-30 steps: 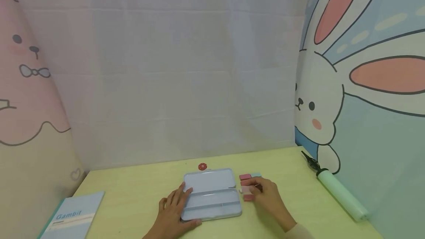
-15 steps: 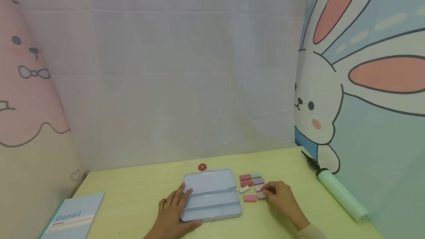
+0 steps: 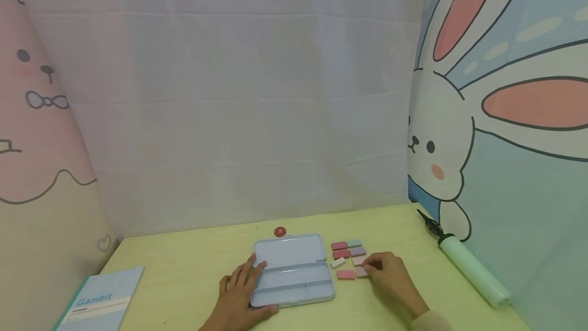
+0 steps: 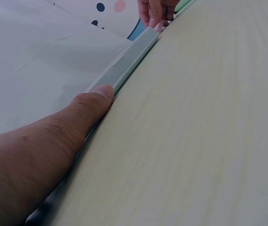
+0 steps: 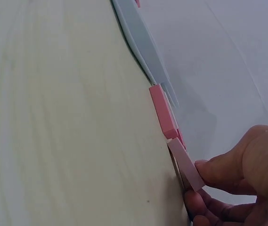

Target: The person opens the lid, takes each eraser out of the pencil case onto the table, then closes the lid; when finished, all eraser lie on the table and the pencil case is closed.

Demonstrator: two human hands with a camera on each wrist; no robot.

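Observation:
My left hand point(image 3: 239, 290) rests on the left side of an open light-blue tin case point(image 3: 294, 300), fingers spread and mostly straight. Its thumb point(image 4: 103, 92) touches the case's near side in the left wrist view. To the right of the case, my right hand point(image 3: 390, 277) pinches a pale pink block point(image 5: 186, 165) between thumb and fingers, its end tilted close over the table. Beside it lie a pink block point(image 3: 345, 275), a small white block point(image 3: 338, 262), another pale pink block point(image 3: 359, 260), a lilac block point(image 3: 357, 252) and a mint block point(image 3: 353, 243).
Two red-pink blocks, one of them the far block point(image 3: 339, 245), lie toward the back. A red poker chip point(image 3: 280, 231) is behind the case. A green hand pump point(image 3: 473, 269) lies at the right. A "Gambit" booklet point(image 3: 101, 295) sits at the left edge.
My right hand has moved rightward with the pale pink block, away from beside the white block, and several blocks have come into view. The left hand and tin case have stayed put.

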